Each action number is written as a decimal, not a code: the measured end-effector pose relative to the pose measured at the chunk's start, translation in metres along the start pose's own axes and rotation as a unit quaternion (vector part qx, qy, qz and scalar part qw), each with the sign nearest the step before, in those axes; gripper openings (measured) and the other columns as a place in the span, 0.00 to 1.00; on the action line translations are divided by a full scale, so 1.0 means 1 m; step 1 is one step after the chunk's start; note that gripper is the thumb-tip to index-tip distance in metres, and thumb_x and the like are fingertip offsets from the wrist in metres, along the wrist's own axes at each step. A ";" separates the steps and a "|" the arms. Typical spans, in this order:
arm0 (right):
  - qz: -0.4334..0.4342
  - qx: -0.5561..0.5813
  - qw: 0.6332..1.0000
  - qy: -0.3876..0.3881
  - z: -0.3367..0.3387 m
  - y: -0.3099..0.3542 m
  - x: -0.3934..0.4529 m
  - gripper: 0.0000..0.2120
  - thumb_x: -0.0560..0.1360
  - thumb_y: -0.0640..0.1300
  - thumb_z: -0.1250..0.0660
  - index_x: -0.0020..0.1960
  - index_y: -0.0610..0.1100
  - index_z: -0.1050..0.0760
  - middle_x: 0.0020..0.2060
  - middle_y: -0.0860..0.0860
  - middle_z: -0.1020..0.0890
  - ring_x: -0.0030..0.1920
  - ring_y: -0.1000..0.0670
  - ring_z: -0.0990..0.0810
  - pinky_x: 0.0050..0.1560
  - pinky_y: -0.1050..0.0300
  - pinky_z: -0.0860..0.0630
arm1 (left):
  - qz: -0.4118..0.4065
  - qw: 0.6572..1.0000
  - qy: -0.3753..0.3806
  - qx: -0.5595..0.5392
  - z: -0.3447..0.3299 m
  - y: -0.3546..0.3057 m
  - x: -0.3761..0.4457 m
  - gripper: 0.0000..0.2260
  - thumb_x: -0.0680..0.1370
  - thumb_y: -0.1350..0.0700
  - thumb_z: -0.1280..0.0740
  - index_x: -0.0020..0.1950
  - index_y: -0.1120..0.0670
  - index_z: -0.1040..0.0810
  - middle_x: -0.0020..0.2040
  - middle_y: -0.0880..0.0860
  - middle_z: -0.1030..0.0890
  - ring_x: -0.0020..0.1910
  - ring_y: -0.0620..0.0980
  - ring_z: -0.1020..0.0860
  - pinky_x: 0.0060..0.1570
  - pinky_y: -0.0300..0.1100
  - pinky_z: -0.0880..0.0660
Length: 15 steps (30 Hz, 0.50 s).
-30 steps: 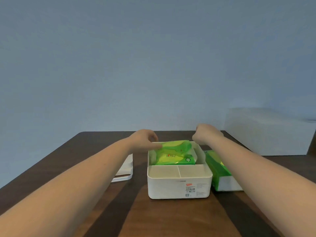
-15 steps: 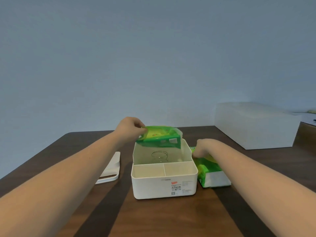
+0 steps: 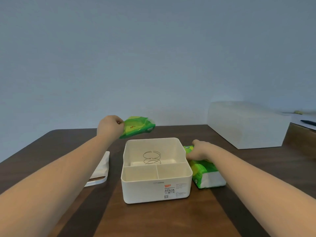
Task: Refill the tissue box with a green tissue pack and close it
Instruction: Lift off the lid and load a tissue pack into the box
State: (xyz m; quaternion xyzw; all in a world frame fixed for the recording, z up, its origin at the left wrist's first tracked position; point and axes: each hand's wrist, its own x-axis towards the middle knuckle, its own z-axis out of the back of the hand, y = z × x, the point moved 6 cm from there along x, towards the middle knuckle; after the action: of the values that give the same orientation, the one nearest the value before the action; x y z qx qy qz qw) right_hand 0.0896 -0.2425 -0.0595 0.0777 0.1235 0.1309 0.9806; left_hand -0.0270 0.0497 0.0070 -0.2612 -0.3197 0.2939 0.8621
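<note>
Here the white tissue box (image 3: 156, 170) sits open on the dark wooden tabletop (image 3: 153, 219), a wire spring (image 3: 151, 157) standing in its large rear compartment and two small front compartments bare. The left hand (image 3: 109, 126) pinches a flattened, crumpled green wrapper (image 3: 136, 127) in the air beyond the box's far-left corner. The right hand (image 3: 199, 151) closes over the full green tissue pack (image 3: 205, 173) (its white end faces the camera), which lies just beside the box's right wall. The white lid (image 3: 100, 170) rests to the left of the box.
</note>
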 end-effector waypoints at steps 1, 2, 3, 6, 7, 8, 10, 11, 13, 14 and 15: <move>-0.001 0.007 1.000 -0.007 0.000 -0.001 0.002 0.42 0.68 0.62 0.33 0.76 0.46 0.43 0.72 0.45 0.31 0.71 0.41 0.32 0.69 0.46 0.32 | 0.004 1.000 0.009 0.007 -0.005 0.006 0.001 0.11 0.75 0.58 0.37 0.52 0.55 0.16 0.51 0.55 0.16 0.47 0.55 0.22 0.45 0.42 0.27; -0.002 0.013 1.000 -0.012 0.001 -0.001 0.003 0.42 0.67 0.61 0.33 0.75 0.47 0.42 0.71 0.45 0.30 0.70 0.41 0.32 0.68 0.46 0.31 | 0.008 1.000 0.021 0.013 -0.010 0.011 0.002 0.11 0.75 0.58 0.37 0.52 0.54 0.16 0.52 0.55 0.16 0.49 0.56 0.21 0.46 0.43 0.26; -0.004 0.019 1.000 -0.016 0.002 -0.001 0.003 0.42 0.66 0.61 0.32 0.75 0.47 0.41 0.70 0.45 0.30 0.69 0.41 0.31 0.67 0.46 0.31 | 0.012 0.999 0.033 0.020 -0.014 0.016 0.003 0.11 0.75 0.58 0.37 0.53 0.54 0.16 0.52 0.55 0.16 0.50 0.56 0.21 0.47 0.43 0.26; -0.010 0.034 0.999 -0.040 0.012 -0.002 0.005 0.43 0.62 0.61 0.31 0.73 0.51 0.39 0.69 0.43 0.29 0.67 0.39 0.29 0.65 0.46 0.28 | 0.015 0.997 0.066 0.041 -0.026 0.025 0.004 0.11 0.75 0.57 0.36 0.53 0.53 0.16 0.51 0.54 0.16 0.47 0.54 0.22 0.45 0.43 0.25; -0.009 0.039 0.998 -0.056 0.018 -0.001 0.006 0.44 0.60 0.61 0.32 0.73 0.52 0.39 0.68 0.43 0.29 0.66 0.39 0.29 0.64 0.45 0.27 | 0.015 0.996 0.074 0.050 -0.030 0.027 0.004 0.11 0.75 0.58 0.36 0.53 0.53 0.16 0.51 0.54 0.16 0.46 0.54 0.22 0.44 0.43 0.25; -0.006 0.044 0.996 -0.075 0.024 0.000 0.007 0.44 0.58 0.61 0.32 0.72 0.54 0.38 0.68 0.43 0.29 0.66 0.39 0.28 0.63 0.44 0.27 | 0.015 0.995 0.080 0.057 -0.033 0.029 0.003 0.12 0.75 0.58 0.36 0.54 0.52 0.16 0.53 0.53 0.16 0.46 0.53 0.22 0.44 0.44 0.25; 0.004 0.061 0.991 -0.117 0.042 0.007 0.005 0.45 0.55 0.61 0.33 0.71 0.56 0.38 0.67 0.44 0.28 0.64 0.38 0.27 0.62 0.44 0.26 | 0.017 0.994 0.090 0.067 -0.038 0.035 0.003 0.12 0.75 0.58 0.35 0.56 0.52 0.17 0.55 0.53 0.17 0.49 0.53 0.21 0.46 0.44 0.24; 0.015 0.074 0.988 -0.136 0.051 0.012 0.002 0.44 0.56 0.60 0.32 0.71 0.56 0.38 0.66 0.43 0.28 0.63 0.38 0.26 0.61 0.45 0.25 | 0.018 0.993 0.098 0.070 -0.040 0.037 0.002 0.12 0.75 0.57 0.35 0.57 0.52 0.18 0.56 0.53 0.17 0.51 0.54 0.20 0.47 0.45 0.23; 0.051 0.097 0.981 -0.161 0.069 0.026 -0.008 0.41 0.60 0.57 0.30 0.72 0.57 0.39 0.66 0.43 0.30 0.63 0.37 0.27 0.62 0.44 0.26 | 0.020 0.991 0.110 0.070 -0.044 0.043 -0.001 0.14 0.75 0.55 0.34 0.60 0.53 0.20 0.58 0.53 0.18 0.54 0.54 0.20 0.50 0.46 0.23; 0.073 0.099 0.978 -0.169 0.077 0.035 -0.013 0.40 0.63 0.56 0.30 0.72 0.58 0.40 0.66 0.43 0.31 0.64 0.37 0.28 0.63 0.43 0.27 | 0.021 0.991 0.112 0.066 -0.044 0.045 -0.002 0.14 0.75 0.55 0.34 0.61 0.54 0.21 0.59 0.53 0.18 0.55 0.54 0.21 0.52 0.47 0.23; 0.095 0.088 0.975 -0.178 0.083 0.044 -0.017 0.39 0.64 0.55 0.29 0.72 0.59 0.41 0.67 0.43 0.33 0.65 0.37 0.29 0.64 0.43 0.28 | 0.023 0.991 0.113 0.063 -0.044 0.046 -0.003 0.15 0.75 0.55 0.34 0.61 0.54 0.21 0.59 0.54 0.19 0.56 0.54 0.21 0.54 0.47 0.23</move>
State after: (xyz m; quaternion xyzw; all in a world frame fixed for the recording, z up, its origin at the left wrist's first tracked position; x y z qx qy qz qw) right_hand 0.0847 -0.2157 0.0321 0.1976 -0.0501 0.1966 0.9591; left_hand -0.0136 0.0683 -0.0528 -0.2456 -0.1948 0.3019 0.9003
